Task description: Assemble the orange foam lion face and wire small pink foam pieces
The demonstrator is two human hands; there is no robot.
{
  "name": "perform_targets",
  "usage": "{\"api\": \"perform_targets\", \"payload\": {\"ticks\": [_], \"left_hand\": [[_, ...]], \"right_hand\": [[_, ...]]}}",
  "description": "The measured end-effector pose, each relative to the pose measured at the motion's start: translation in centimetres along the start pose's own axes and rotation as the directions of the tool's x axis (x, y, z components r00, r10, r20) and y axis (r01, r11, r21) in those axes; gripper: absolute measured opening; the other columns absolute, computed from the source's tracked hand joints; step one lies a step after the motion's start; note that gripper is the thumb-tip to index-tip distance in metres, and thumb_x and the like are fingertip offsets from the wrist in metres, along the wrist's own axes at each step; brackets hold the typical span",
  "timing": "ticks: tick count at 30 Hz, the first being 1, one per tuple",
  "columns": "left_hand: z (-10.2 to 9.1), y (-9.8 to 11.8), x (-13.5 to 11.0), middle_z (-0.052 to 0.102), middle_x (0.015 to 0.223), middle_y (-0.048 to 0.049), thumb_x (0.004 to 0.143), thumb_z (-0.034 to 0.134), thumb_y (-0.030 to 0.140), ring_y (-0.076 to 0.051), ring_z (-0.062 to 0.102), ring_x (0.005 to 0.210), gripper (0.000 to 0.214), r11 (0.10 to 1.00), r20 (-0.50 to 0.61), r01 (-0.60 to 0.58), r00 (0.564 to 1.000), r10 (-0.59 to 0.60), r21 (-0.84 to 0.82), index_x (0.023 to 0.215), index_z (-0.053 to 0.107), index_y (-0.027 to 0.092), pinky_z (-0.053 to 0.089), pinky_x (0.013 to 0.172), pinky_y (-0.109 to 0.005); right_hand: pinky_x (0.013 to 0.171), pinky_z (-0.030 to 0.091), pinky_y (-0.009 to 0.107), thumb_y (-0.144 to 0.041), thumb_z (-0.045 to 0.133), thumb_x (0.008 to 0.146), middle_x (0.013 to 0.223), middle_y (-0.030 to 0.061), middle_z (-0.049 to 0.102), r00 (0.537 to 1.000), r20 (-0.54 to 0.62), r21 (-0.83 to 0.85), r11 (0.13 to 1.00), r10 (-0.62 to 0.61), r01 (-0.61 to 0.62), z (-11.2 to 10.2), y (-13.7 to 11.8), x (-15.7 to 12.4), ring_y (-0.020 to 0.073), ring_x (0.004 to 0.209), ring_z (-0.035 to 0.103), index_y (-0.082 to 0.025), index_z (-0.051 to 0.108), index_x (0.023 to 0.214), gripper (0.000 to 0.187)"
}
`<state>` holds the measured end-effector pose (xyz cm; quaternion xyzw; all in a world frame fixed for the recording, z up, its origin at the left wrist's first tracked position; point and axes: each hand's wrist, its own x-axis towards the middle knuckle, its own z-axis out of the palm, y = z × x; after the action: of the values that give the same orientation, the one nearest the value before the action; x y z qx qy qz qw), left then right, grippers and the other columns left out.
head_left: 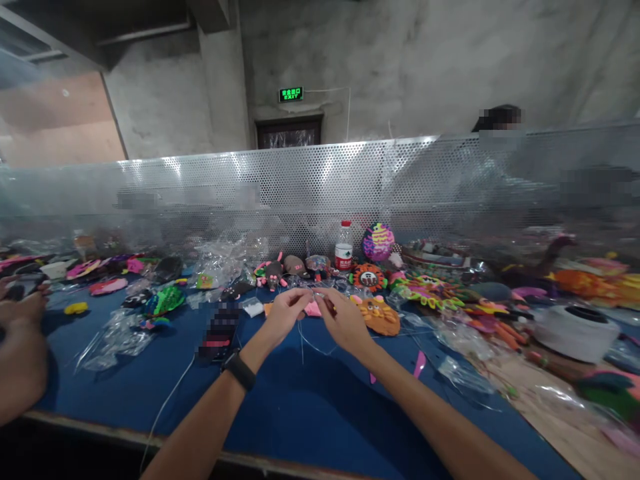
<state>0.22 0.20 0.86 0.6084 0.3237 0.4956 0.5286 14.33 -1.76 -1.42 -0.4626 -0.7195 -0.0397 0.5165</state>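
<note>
My left hand (285, 312) and my right hand (344, 319) meet above the middle of the blue table, fingertips pinched close together. A thin pale thread (302, 343) hangs below the fingertips and curves toward the right hand. Whether the fingers hold anything besides the thread is too small to tell. A pink piece (313, 309) shows just behind and between the hands. Beside the right hand lies an orange-brown animal-face piece (379, 316). Left of my left wrist, which wears a dark watch (240, 371), lies a phone (220, 333) with a white cable.
A red-capped water bottle (344, 248) stands behind the hands. Soft colourful craft pieces and clear plastic bags (117, 340) spread across the blue table (290, 413). A white roll (577, 333) sits at right, a perforated metal divider (310, 190) behind. Another person's hand (23, 347) is at far left.
</note>
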Motion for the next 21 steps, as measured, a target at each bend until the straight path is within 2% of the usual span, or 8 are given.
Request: {"api": "perform_targets", "payload": {"ticks": [4,10,16,19,21], "left_hand": [[-0.01,-0.23,0.06,0.054,0.065,0.0003,0.062,0.073,0.047,-0.007,0.040,0.054,0.041,1.000,-0.028,0.003,1.000,-0.003,-0.001,0.082,0.068,0.011,0.026,0.048,-0.021],[0.18,0.08,-0.13,0.057,0.065,-0.0007,0.058,0.076,0.045,-0.008,0.044,0.056,0.038,0.999,-0.060,0.044,0.997,-0.044,-0.009,0.076,0.069,0.012,0.030,0.049,-0.021],[0.31,0.32,-0.31,0.060,0.066,-0.0015,0.057,0.077,0.042,-0.009,0.045,0.057,0.035,0.998,-0.074,0.059,0.996,-0.059,-0.006,0.074,0.071,0.013,0.033,0.050,-0.022],[0.20,0.29,-0.30,0.061,0.068,-0.0021,0.057,0.078,0.042,-0.010,0.047,0.060,0.035,0.997,-0.072,0.078,0.994,-0.079,-0.009,0.075,0.071,0.013,0.033,0.050,-0.022],[0.02,0.33,-0.24,0.059,0.067,-0.0013,0.057,0.077,0.041,-0.009,0.045,0.058,0.035,0.995,-0.055,0.089,0.994,-0.091,-0.036,0.076,0.071,0.013,0.030,0.049,-0.021]], "right_hand": [[0.052,0.039,0.026,-0.039,0.038,0.093,0.060,0.0000,0.056,0.998,-0.019,0.020,0.998,0.065,-0.064,0.42,0.01,-0.17,0.0158,0.054,0.052,-0.018,0.063,0.094,0.033],[0.055,0.041,0.027,-0.037,0.037,0.094,0.067,0.0029,0.060,0.999,-0.025,0.037,0.999,0.030,-0.029,0.46,0.09,-0.27,0.0166,0.060,0.055,-0.018,0.063,0.091,0.032],[0.067,0.047,0.030,-0.033,0.039,0.093,0.080,0.0062,0.066,1.000,-0.031,0.085,0.996,0.004,-0.001,0.45,0.25,-0.39,0.0194,0.073,0.061,-0.020,0.065,0.093,0.029],[0.069,0.049,0.032,-0.035,0.043,0.091,0.085,0.0066,0.068,0.998,-0.004,0.180,0.982,0.060,-0.058,0.52,0.33,-0.23,0.0195,0.075,0.062,-0.020,0.066,0.093,0.028],[0.061,0.050,0.030,-0.038,0.044,0.090,0.082,0.0055,0.068,0.988,0.069,0.305,0.940,0.139,-0.154,0.39,0.47,0.04,0.0179,0.067,0.061,-0.019,0.067,0.094,0.031]]}}
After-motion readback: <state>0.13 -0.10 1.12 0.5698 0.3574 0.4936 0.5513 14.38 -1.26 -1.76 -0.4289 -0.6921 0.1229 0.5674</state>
